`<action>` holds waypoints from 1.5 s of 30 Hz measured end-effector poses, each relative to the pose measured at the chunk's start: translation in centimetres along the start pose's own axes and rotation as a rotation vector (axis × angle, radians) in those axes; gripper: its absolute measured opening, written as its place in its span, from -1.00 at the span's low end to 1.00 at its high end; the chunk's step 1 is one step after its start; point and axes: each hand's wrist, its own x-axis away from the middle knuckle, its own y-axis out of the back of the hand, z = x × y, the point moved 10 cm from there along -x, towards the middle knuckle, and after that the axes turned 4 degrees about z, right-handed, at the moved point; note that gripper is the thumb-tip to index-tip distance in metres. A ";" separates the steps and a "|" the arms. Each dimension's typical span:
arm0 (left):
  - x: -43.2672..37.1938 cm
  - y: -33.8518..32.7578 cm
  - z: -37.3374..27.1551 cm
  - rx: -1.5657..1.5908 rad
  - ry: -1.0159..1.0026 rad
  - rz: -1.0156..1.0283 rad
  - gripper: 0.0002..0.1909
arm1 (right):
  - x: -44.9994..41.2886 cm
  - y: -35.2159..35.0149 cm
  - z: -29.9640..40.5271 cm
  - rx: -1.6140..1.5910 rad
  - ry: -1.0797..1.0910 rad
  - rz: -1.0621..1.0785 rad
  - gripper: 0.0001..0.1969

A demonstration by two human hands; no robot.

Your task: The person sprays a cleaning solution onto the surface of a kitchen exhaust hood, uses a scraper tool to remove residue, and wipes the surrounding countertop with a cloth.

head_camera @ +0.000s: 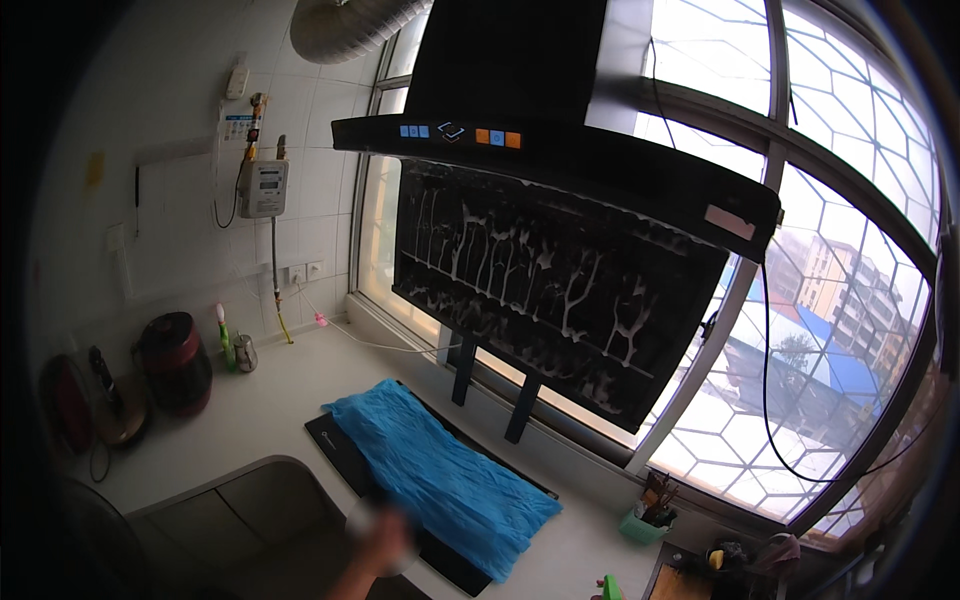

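Observation:
My left hand point(388, 534) is blurred above the edge between the sink and the counter, around a round whitish thing point(361, 519) too blurred to name. Of my right hand point(600, 583) only fingertips show at the bottom edge, against a green handle-like part point(612, 588) that looks like a spray bottle's trigger head. Ahead hangs a black range hood point(555, 161); white foam point(491, 262) runs in streaks down its tilted lower panel point(675, 315). Under it, a crumpled blue sheet point(450, 480) covers most of a black glass cooktop point(337, 446).
A steel sink point(225, 487) lies at lower left. A red-and-black cooker point(174, 364), a small metal pot point(244, 352) and a green bottle point(226, 341) line the wall. A green utensil basket point(646, 525) stands at right. Black cable point(766, 375) hangs before the window.

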 end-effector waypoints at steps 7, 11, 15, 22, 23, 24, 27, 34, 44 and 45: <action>2.7 2.3 9.4 -0.057 0.026 0.228 -0.60 | -3.9 0.0 8.8 0.116 -0.070 0.007 -0.56; 8.2 1.4 20.2 -0.074 0.225 0.550 -0.56 | -5.2 -0.5 14.1 0.163 -0.092 0.017 -0.55; 11.6 5.7 26.6 -0.183 0.499 0.720 -0.56 | -6.9 -2.3 19.1 0.121 -0.109 0.000 -0.54; 10.8 11.4 29.9 -0.111 0.739 0.805 -0.50 | -7.5 -3.9 19.0 -0.250 -0.457 -0.187 -0.57; 11.4 13.1 30.7 -0.132 0.791 0.837 -0.47 | -10.3 -4.5 20.7 -0.478 -0.486 -0.266 -0.55; 9.7 14.2 28.2 -0.176 0.567 0.594 -0.60 | -12.0 -3.4 21.5 -0.479 -0.475 -0.232 -0.50; 8.0 15.2 26.8 -0.107 0.520 0.519 -0.53 | -19.2 1.8 25.7 -0.457 -0.317 -0.252 -0.47; 7.2 14.2 25.4 -0.060 0.484 0.641 -0.48 | -37.6 12.4 38.0 -0.389 -0.029 -0.429 -0.50; 5.7 12.6 24.3 -0.006 0.401 0.648 -0.51 | -49.2 15.5 40.4 -0.337 0.090 -0.496 -0.80; 5.8 12.8 24.4 -0.002 0.406 0.637 -0.50 | -49.4 15.7 40.0 -0.336 0.089 -0.496 -0.80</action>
